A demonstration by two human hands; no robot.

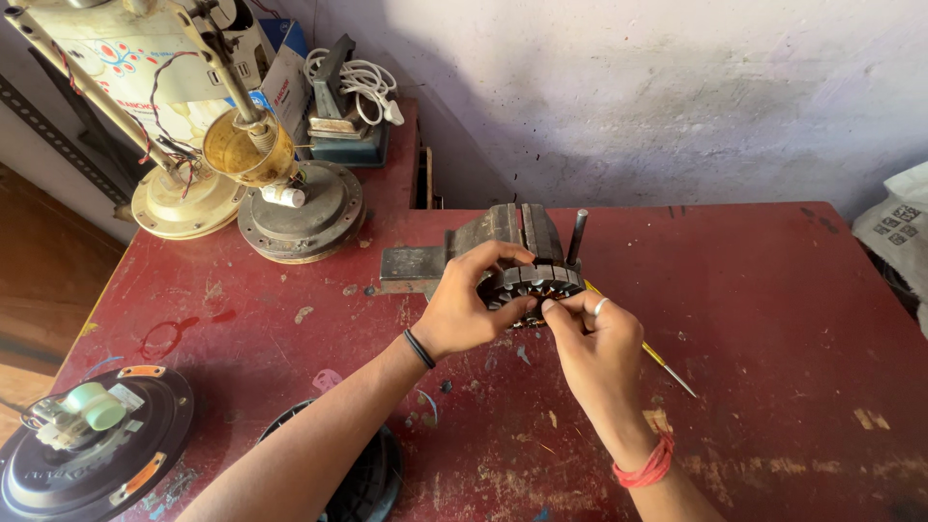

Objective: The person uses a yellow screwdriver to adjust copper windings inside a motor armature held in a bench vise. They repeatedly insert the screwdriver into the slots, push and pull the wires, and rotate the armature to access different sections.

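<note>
A round, dark, slotted motor stator point(537, 280) sits in front of a grey bench vise point(503, 237) on the red table point(764, 290). My left hand point(466, 302), with a black band on its wrist, wraps around the stator's left side and grips it. My right hand point(597, 338), with a ring and a red wrist thread, pinches at the stator's lower front edge with fingertips together; what lies between them is hidden. A thin yellow-handled screwdriver point(662, 362) lies on the table under my right hand.
Two ceiling-fan motor housings point(300, 208) with loose wires stand at the back left. A black fan motor with a green capacitor point(92, 440) sits at the front left, another black cover point(372, 478) near my left forearm. A white cable and boxes point(358, 82) are behind.
</note>
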